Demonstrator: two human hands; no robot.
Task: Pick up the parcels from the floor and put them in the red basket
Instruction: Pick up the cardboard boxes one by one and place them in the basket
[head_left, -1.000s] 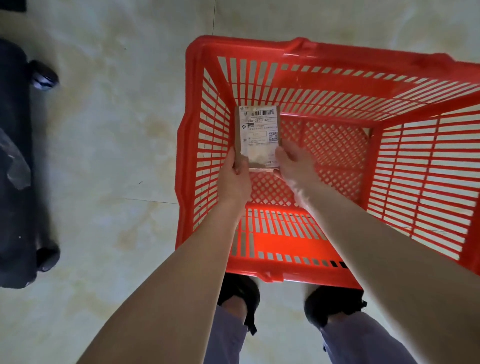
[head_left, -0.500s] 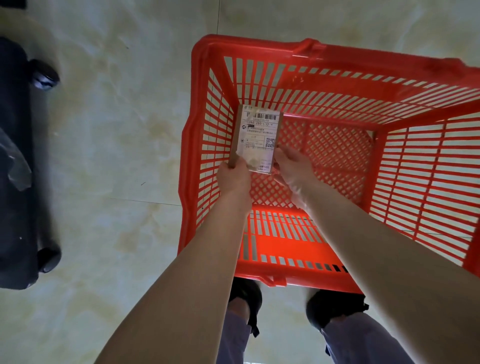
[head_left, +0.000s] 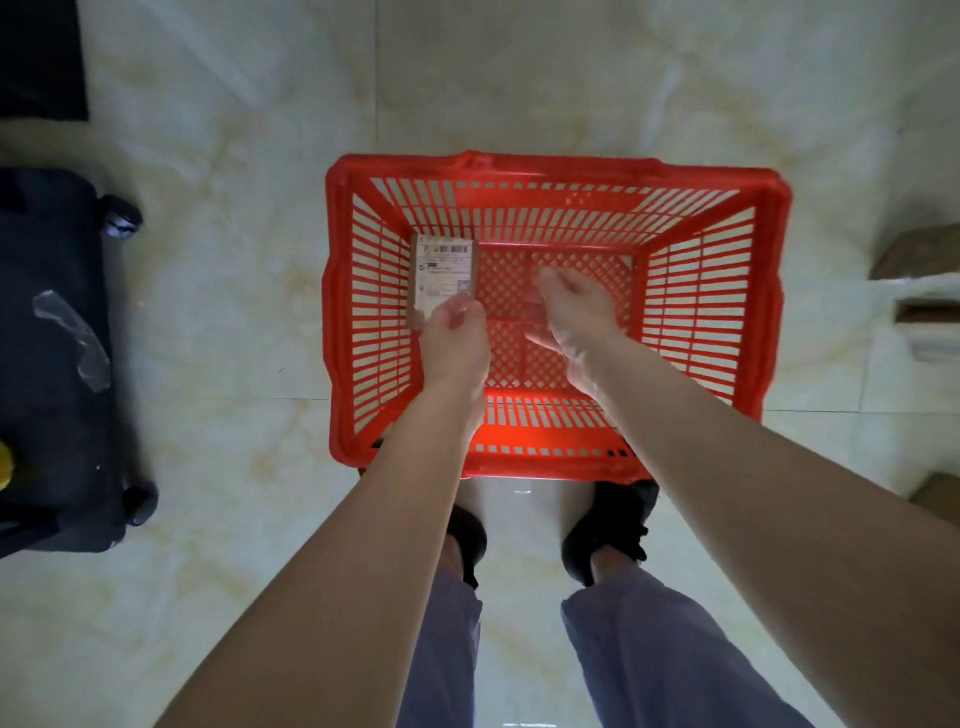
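Note:
A red slatted basket (head_left: 769, 291) stands on the pale tiled floor right in front of my feet. Inside it, at the far left corner, a small cardboard parcel (head_left: 444, 270) with a white shipping label leans against the left wall. My left hand (head_left: 457, 338) grips the parcel's near end. My right hand (head_left: 576, 312) hovers over the basket's mesh floor, fingers apart and blurred, holding nothing. More cardboard parcels (head_left: 919, 254) lie on the floor at the right edge, partly cut off.
A black wheeled suitcase (head_left: 57, 358) lies on the floor at the left, with a strip of clear tape on it. A brown box corner (head_left: 940, 493) shows at the lower right. My black shoes (head_left: 608, 525) stand just behind the basket's near rim.
My right hand has let go of the parcel and moved right. The left hand has carried the parcel into the basket's far left corner. The view has pulled back and up.

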